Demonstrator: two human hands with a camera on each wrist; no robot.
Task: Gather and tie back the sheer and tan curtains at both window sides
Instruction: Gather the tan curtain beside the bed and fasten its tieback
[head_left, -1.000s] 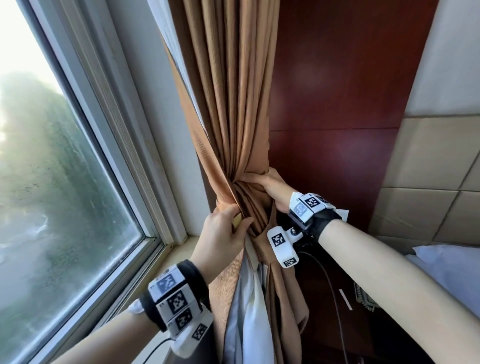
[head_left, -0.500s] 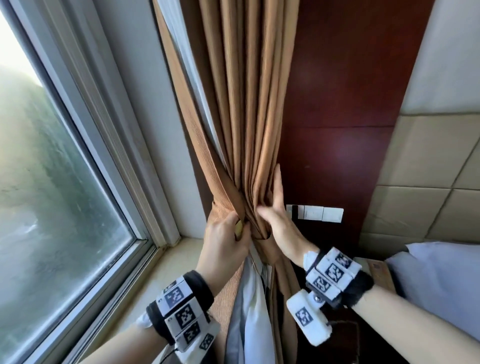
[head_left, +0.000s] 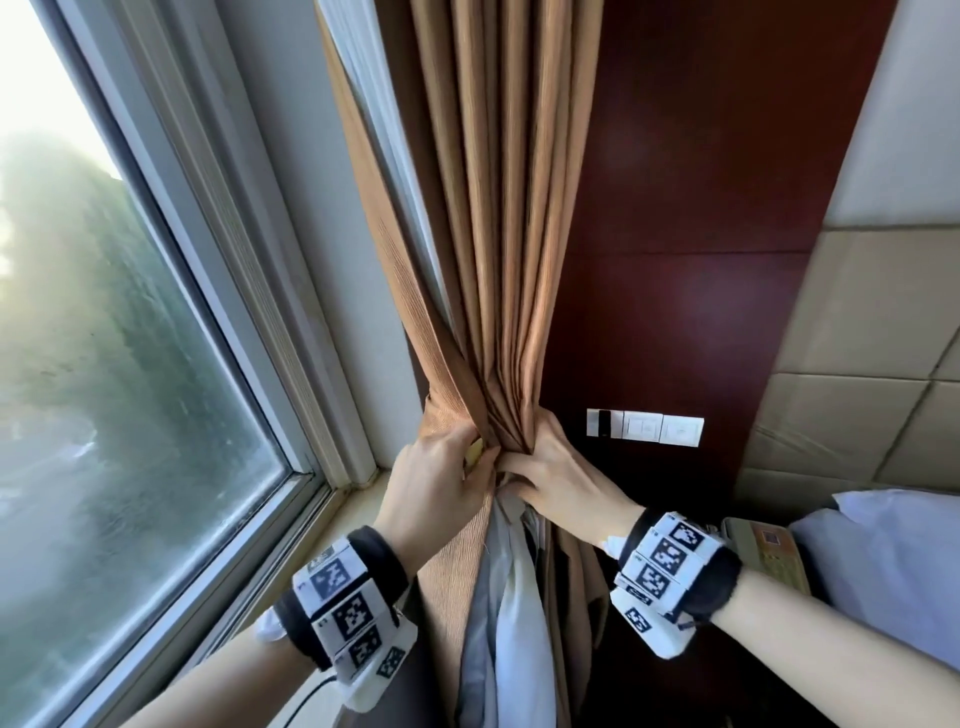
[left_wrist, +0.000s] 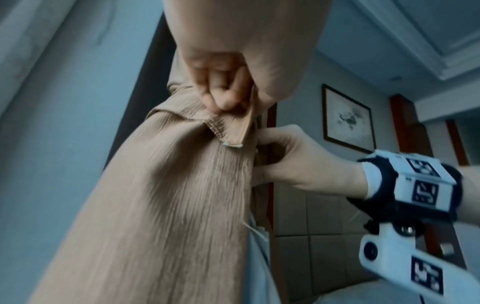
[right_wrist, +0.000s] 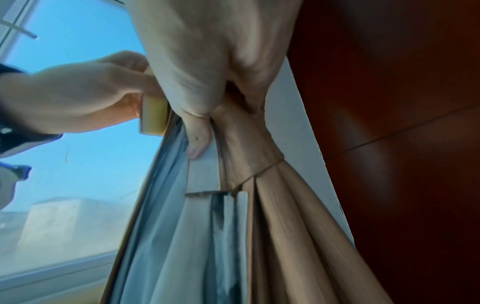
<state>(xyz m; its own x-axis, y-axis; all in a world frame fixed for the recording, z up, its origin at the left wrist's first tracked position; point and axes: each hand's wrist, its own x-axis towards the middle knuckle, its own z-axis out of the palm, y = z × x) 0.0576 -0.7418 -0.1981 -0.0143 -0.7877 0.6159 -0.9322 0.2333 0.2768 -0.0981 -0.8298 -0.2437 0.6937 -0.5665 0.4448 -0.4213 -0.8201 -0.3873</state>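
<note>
My left hand (head_left: 441, 480) was closed around the gathered tan curtain (head_left: 498, 260), pinching a tan tie-back band (left_wrist: 231, 127) at the bunch. My right hand (head_left: 558, 478) gripped the same bunch from the other side, thumb on the sheer curtain (head_left: 506, 613). The bundle hung between the window (head_left: 130, 364) and a dark wood panel (head_left: 701, 234) with wall switches (head_left: 644, 427).

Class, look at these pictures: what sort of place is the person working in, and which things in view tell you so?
Most likely a hotel bedroom. A white pillow lies beside a padded wall panel, a bank of wall switches sits on dark wood panelling, and a desk telephone stands nearby.
</note>
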